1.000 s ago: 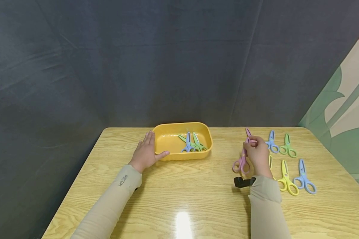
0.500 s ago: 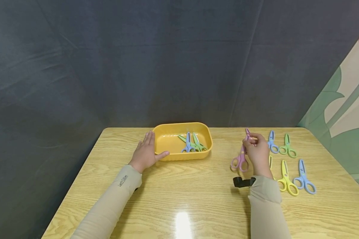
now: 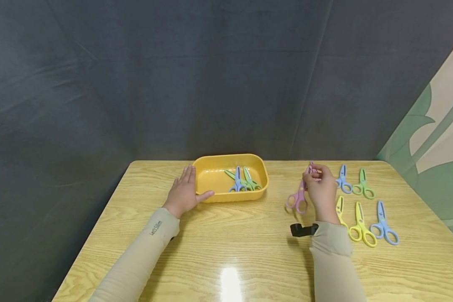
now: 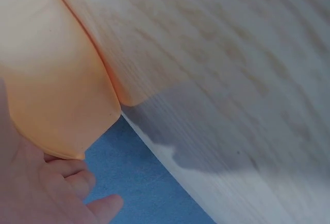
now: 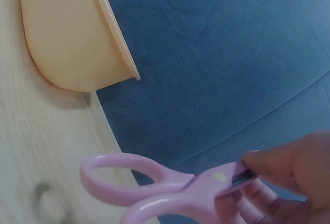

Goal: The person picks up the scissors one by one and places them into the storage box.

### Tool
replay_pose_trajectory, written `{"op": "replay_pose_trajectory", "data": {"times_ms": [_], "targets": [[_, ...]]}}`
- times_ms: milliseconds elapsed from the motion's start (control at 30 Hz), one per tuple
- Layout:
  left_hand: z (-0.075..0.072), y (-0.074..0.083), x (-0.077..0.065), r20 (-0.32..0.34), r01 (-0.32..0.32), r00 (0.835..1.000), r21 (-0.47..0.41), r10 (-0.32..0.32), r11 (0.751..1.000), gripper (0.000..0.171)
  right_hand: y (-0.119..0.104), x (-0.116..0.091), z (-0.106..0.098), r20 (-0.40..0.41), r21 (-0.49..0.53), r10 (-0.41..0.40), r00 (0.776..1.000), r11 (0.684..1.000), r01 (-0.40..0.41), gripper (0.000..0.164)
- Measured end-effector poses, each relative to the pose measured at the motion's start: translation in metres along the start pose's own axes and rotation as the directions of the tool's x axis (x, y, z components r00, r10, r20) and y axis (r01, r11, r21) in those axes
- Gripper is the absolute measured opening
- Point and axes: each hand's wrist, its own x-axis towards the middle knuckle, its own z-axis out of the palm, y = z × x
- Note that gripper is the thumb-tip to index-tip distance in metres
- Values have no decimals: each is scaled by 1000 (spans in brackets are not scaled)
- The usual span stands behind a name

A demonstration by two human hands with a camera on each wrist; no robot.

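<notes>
In the head view, my left hand [image 3: 183,195] rests against the left end of a yellow plastic basket [image 3: 232,197], fingers extended and thumb across the front rim. Inside the basket lie blue scissors [image 3: 238,180] and green scissors [image 3: 250,179], some overlapping. My right hand [image 3: 322,191] pinches pink scissors [image 5: 206,183] by the blade end, and their handles point left. A shadow apart from the handles shows them above the table. Just behind the right hand, another pink pair [image 3: 311,163] is mostly hidden.
Right of my right hand, blue scissors [image 3: 343,179] and green scissors [image 3: 363,184] lie in the back row. Nearer are two yellow scissors [image 3: 358,224] and larger blue scissors [image 3: 382,224]. A dark cloth [image 3: 226,84] hangs behind the wooden table [image 3: 196,260].
My right hand has raised the pink scissors off the table and shifted slightly left with them. More of the left yellow scissors shows. The left hand and basket stay put.
</notes>
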Motion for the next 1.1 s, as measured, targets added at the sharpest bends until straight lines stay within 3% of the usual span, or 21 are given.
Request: {"op": "replay_pose_trajectory", "data": {"times_ms": [200,633,1100], "targets": [[0,0,1,-1,0,1000,7,0,1000,113,-4,-4,6,-51,53,-37,998,998,40,36],[0,0,0,11,-5,1000,19,4,1000,114,-6,-9,18,-120,65,-137,983,987,146,32],[-4,3,-1,25,2,1000,13,-2,1000,113,-13,-14,25,-129,109,-171,977,977,185,31]]}}
